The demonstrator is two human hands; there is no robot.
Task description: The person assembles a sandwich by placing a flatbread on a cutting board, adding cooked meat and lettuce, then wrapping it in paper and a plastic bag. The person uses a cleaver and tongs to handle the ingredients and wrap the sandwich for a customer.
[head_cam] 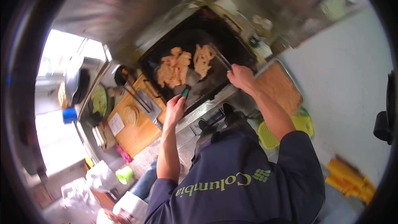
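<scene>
My left hand (176, 108) grips the green handle of a metal spatula (192, 79), whose blade lies low over the flat-top griddle (217, 82). The blade is at the near edge of a larger pile of sliced meat (175, 67). My right hand (241, 77) is closed around a long metal utensil (220, 55); blur hides whether it is a pair of tongs. Its far end reaches a smaller strip of meat (202, 60) to the right of the pile. Both portions rest on the dark cooking surface.
Left of the griddle is a wooden board (136, 141) with a broad-bladed knife (147, 107), flat tortilla-like rounds (130, 114) and a paper (116, 124) bearing writing. A tray of brownish-orange food (278, 87) stands at right, above a yellow-green basket (269, 135). Another person's jeans-clad leg (144, 182) shows lower left.
</scene>
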